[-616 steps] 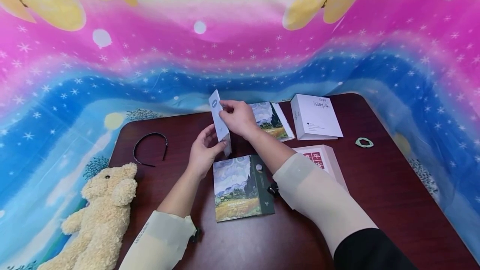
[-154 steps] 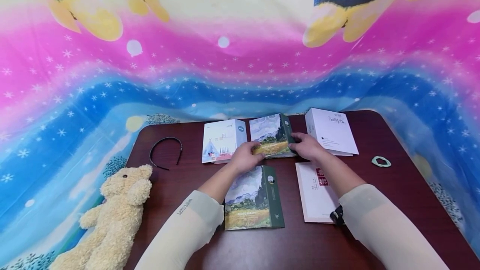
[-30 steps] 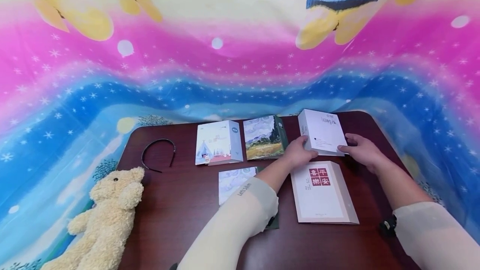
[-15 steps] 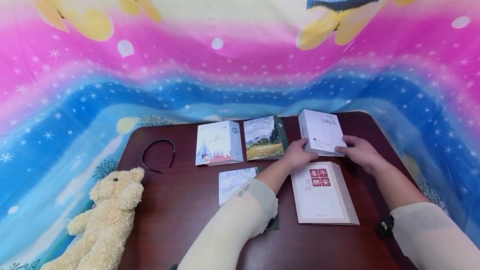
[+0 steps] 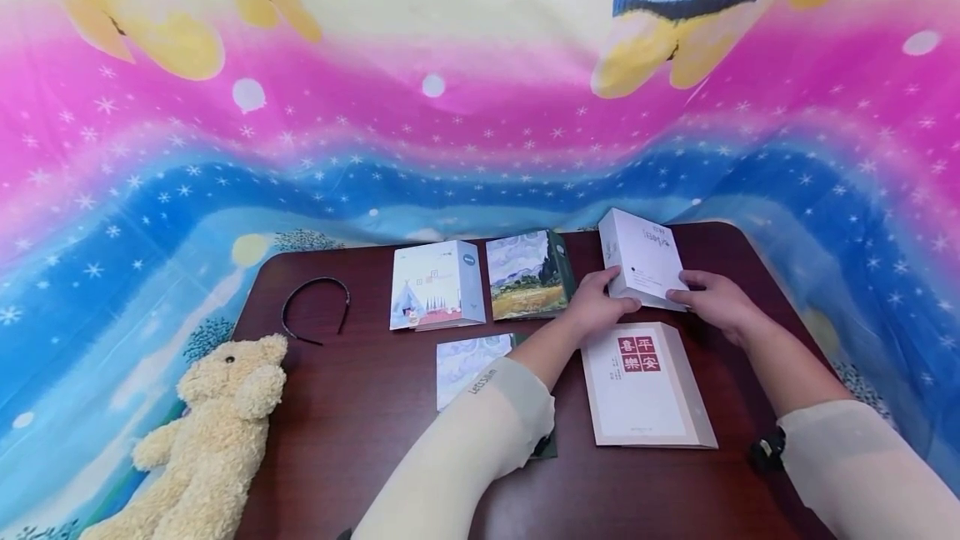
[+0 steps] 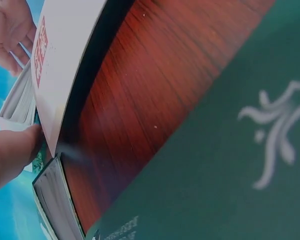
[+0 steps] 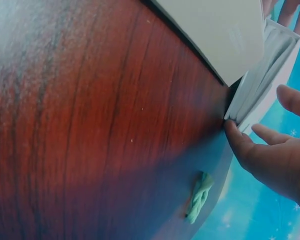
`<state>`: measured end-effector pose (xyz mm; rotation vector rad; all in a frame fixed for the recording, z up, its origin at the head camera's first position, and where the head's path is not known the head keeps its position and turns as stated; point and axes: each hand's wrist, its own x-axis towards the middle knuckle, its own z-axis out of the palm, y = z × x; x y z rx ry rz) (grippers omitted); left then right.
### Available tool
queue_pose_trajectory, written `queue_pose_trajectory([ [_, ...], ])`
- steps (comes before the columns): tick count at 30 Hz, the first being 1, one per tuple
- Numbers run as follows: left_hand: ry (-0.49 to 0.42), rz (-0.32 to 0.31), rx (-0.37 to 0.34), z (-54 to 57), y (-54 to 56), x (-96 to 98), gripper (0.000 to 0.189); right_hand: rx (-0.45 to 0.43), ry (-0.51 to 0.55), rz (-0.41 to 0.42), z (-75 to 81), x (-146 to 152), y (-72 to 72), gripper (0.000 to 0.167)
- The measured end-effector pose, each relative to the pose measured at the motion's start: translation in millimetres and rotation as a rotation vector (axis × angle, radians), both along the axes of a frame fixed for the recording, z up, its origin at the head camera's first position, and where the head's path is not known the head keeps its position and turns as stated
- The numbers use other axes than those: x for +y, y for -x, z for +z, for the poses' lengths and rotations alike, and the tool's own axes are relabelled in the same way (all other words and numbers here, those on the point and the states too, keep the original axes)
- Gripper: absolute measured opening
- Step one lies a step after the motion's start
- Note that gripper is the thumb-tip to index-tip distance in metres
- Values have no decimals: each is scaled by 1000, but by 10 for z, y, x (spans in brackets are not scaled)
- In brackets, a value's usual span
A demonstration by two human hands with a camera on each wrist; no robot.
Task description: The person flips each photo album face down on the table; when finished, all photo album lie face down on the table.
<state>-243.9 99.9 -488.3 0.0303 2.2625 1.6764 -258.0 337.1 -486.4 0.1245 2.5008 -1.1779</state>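
Observation:
Both hands hold a white photo album (image 5: 647,261) at the back right of the table. My left hand (image 5: 598,305) grips its spine side, the thumb along the near edge. My right hand (image 5: 716,302) holds the near right corner, thumb on the cover and fingers at the side. The album's far end is tipped up a little. In the right wrist view its page edges (image 7: 267,67) face the camera, and a finger of the right hand (image 7: 277,157) touches the lower corner. In the left wrist view the left thumb (image 6: 12,152) shows beside the album.
Left of it stand an album with a landscape painting (image 5: 528,277) and one with a tent picture (image 5: 427,290). Nearer lie a red-stamped album (image 5: 637,407) and another painted album (image 5: 468,369), partly under the left sleeve. A headband (image 5: 285,298), teddy bear (image 5: 217,432) and green hair tie (image 7: 200,197) lie around.
Over the last half second the white album's far end has risen slightly. Earlier, the hands were on the tent album, then on the painted album in the back row.

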Motion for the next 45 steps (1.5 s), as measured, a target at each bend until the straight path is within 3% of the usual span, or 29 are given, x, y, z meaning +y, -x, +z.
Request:
queue_pose_trajectory([
  [8, 8, 3, -9, 26, 3, -15, 71, 4, 9, 14, 24, -22, -4, 87],
  [19, -19, 15, 44, 44, 16, -34, 66, 11, -135, 104, 90, -74, 29, 85],
  [28, -124, 72, 41, 71, 31, -52, 66, 20, -158, 159, 142, -163, 8, 90],
  [39, -278, 100, -35, 118, 12, -50, 65, 42, -47, 156, 321, -334, -11, 99],
  [45, -368, 95, -13, 159, 8, -57, 68, 68, -18, 147, 411, -401, 3, 100],
])
